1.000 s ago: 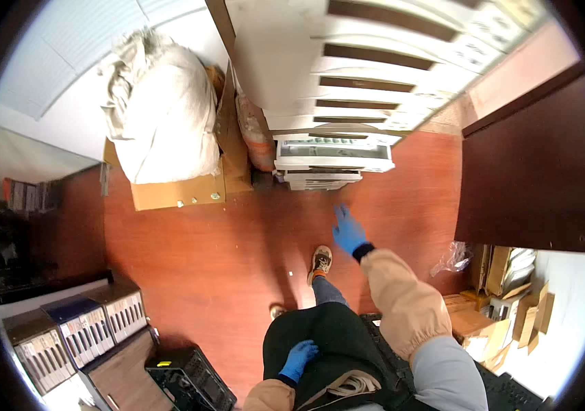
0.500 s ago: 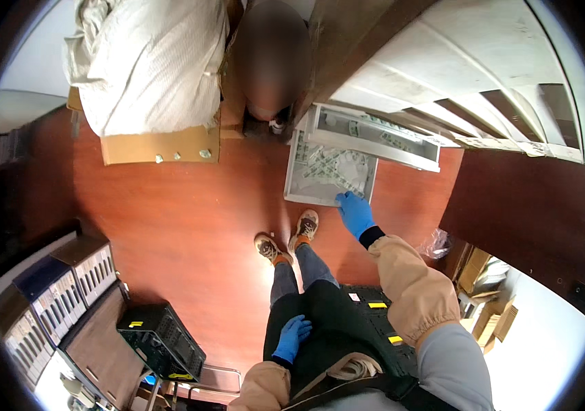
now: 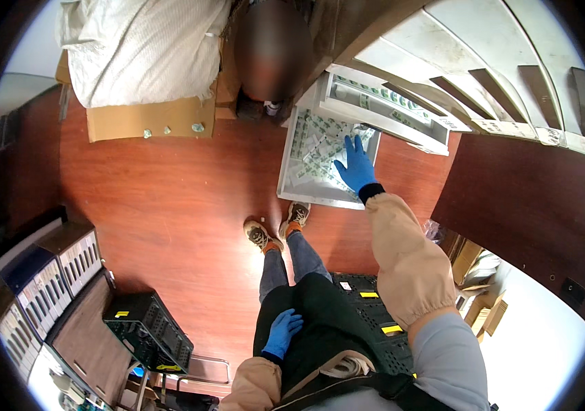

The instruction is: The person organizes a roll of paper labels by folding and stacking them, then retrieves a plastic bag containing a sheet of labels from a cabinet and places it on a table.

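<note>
My right hand (image 3: 355, 169), in a blue glove, reaches over the open lower drawer (image 3: 320, 199) with its fingers spread. Nothing shows in its grasp; whether the fingertips touch the contents I cannot tell. Flat white packets with green markings (image 3: 314, 149) lie loosely in this pale drawer. Just above it, a narrower upper drawer (image 3: 402, 140) also stands pulled out and holds similar green-marked pieces. My left hand (image 3: 283, 330), gloved in blue too, rests on the dark apron (image 3: 313, 308) over my lap, fingers extended and holding nothing visible.
Slotted white drawer fronts (image 3: 474, 55) line the cabinet at the upper right. A white sack (image 3: 142, 55) covers a cardboard box (image 3: 111, 127) at the far left. Black crates (image 3: 148, 332) stand at the lower left and beside my right leg. A blurred dark shape is near the drawers.
My right hand has gone from the lower drawer's front corner to over its inside, and its fingers have spread. The left hand stays on my lap. The whole view has shifted slightly.
</note>
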